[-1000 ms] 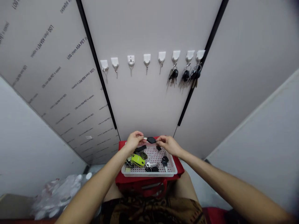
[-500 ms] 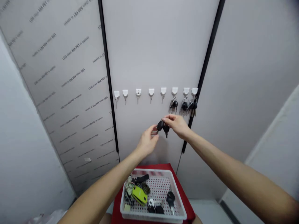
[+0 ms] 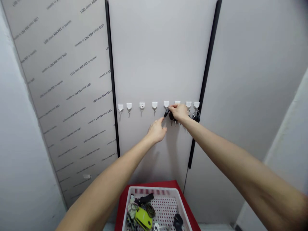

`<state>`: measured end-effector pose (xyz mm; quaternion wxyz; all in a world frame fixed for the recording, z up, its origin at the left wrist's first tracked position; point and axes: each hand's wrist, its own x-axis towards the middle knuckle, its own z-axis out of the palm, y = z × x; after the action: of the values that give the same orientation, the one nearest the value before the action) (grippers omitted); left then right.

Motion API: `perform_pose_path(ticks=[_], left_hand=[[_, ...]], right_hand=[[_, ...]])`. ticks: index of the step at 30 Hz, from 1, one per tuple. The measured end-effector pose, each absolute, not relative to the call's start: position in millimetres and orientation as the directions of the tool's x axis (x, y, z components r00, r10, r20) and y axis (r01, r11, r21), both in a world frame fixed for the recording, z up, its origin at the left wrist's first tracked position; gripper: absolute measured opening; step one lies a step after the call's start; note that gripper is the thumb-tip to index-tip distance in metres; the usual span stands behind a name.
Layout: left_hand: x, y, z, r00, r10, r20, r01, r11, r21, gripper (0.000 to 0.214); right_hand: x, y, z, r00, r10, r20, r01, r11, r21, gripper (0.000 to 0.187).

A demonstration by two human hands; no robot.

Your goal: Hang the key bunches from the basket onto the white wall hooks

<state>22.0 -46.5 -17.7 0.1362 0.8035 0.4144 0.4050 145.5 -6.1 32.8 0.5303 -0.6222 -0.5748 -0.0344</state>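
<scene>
Keys (image 3: 166, 112) raised near hook (image 3: 166, 104), pinched in right fingers (image 3: 172, 108).

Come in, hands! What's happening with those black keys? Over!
Right hand: holding black keys just below a white hook. Left hand: at the keys, contact unclear. Close by: other keys hanging on the right, partly hidden.

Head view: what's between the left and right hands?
In the head view, a black key sits between the left hand and the right hand.

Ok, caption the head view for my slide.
Black keys in the right hand at a white hook, left hand close below.
</scene>
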Motion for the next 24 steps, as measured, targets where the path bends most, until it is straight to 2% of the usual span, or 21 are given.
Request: perform_pose_path(ticks=[5,8,11,14,16,18,20,22,24], left_hand=[[17,-49,-37,0.331,0.818,0.469,0.566,-0.571,0.595,0.05],[12,-52,-49,0.343,0.839,0.423,0.557,-0.544,0.627,0.051],[7,-57,-64,0.361,0.858,0.367,0.538,-0.512,0.67,0.049],[-2,-68,-92,0.406,0.86,0.31,0.527,-0.497,0.69,0.045],[-8,-79,-120,0.481,0.841,0.25,0.55,-0.511,0.661,0.042],[-13,-94,-153,0.592,0.791,0.157,0.583,-0.554,0.594,0.04],[-17,-110,-185,0.694,0.719,0.047,0.604,-0.617,0.505,0.04],[-18,-123,-210,0.751,0.656,-0.071,0.624,-0.67,0.402,0.037],[-17,-130,-227,0.768,0.622,-0.151,0.636,-0.713,0.297,0.031]], right_hand=[[144,-6,28,0.229,0.755,0.614,0.875,0.117,-0.47,0.022],[144,-9,22,0.18,0.789,0.588,0.902,0.105,-0.418,0.023],[144,-14,17,0.146,0.79,0.595,0.888,0.16,-0.43,0.024],[143,-27,7,0.127,0.711,0.691,0.873,0.25,-0.418,0.026],[142,-40,-9,0.106,0.639,0.762,0.866,0.317,-0.386,0.03],[140,-56,-37,0.039,0.658,0.752,0.854,0.369,-0.367,0.03],[137,-73,-79,-0.098,0.796,0.597,0.831,0.395,-0.391,0.027],[134,-93,-128,-0.317,0.897,0.309,0.81,0.425,-0.404,0.024],[131,-113,-177,-0.505,0.863,0.0,0.797,0.467,-0.382,0.021]])
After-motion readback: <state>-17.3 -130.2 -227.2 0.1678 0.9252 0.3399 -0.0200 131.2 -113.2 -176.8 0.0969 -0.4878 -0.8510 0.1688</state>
